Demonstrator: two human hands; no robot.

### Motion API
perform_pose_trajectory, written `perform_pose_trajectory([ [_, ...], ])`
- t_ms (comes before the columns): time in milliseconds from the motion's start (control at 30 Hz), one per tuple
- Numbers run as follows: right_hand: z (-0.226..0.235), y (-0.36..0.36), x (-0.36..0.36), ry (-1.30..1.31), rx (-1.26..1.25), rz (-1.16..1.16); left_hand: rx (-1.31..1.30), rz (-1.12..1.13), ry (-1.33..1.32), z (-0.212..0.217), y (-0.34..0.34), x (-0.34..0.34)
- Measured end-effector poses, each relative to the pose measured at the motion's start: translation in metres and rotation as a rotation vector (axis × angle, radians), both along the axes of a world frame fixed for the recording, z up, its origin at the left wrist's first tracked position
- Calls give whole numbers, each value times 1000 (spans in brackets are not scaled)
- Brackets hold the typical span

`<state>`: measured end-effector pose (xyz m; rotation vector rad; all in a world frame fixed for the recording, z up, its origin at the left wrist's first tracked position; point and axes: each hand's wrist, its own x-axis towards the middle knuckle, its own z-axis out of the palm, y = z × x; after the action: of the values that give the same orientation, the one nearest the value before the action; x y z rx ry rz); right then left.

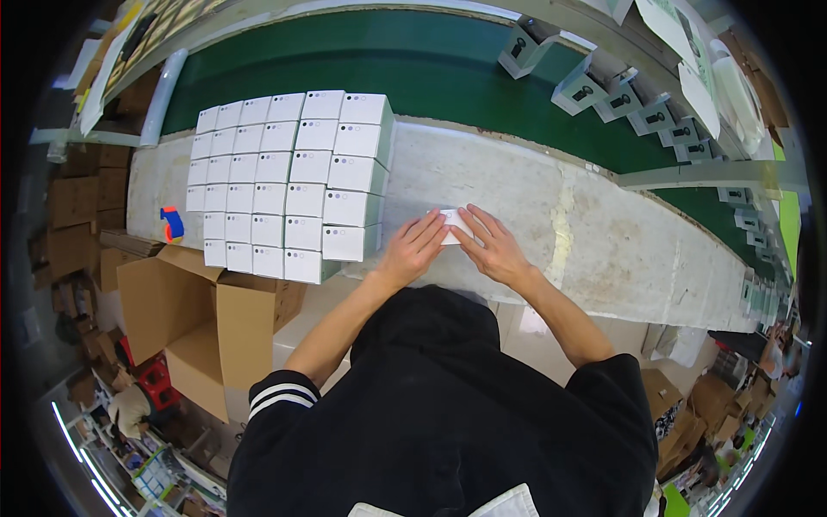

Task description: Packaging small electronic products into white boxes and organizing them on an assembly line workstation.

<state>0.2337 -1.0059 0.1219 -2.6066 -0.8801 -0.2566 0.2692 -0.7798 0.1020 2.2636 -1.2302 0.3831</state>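
Note:
Between my two hands, on the pale worn bench, is a small white box (451,231). My left hand (417,247) lies along its left side, the fingertips on its top edge. On the other side my right hand (494,247) mirrors this, its fingers bent over the box's right edge. Both hands press on the box together, and its lower part shows between the thumbs. To the left of my left hand stands a block of stacked white boxes (289,179), in several rows and columns, each marked with small coloured dots.
Beyond the bench (482,177) runs a green belt (345,52), with several open printed boxes (579,90) along its far right. A tape dispenser (172,224) sits at the bench's left end. Below it stands an open cardboard carton (185,302). A rail (706,175) crosses the belt at right.

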Motion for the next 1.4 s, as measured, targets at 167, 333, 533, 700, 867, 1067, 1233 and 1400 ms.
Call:
perform_pose_trajectory([
  [167, -2, 0, 1, 53, 70, -19, 6, -12, 27, 5, 1, 4],
  [333, -2, 1, 1, 45, 54, 11, 30, 14, -22, -3, 3, -1],
  [533, 7, 8, 9, 49, 85, 33, 82, 37, -112, -9, 7, -2],
  [700, 27, 9, 44, 432, 170, -45, 48, 116, 43, 21, -2, -1],
  [867, 29, 23, 97, 277, 292, -175, -124, 377, 176, 33, 25, -13],
  [1067, 3, 43, 182, 213, 422, -238, -104, 545, 191, 45, 56, -17],
  [1233, 28, 33, 228, 715, 555, -192, -98, 672, 215, 51, 64, -27],
  [1400, -15, -63, 332, -577, 392, -969, -100, 771, 268, 65, 53, -44],
])
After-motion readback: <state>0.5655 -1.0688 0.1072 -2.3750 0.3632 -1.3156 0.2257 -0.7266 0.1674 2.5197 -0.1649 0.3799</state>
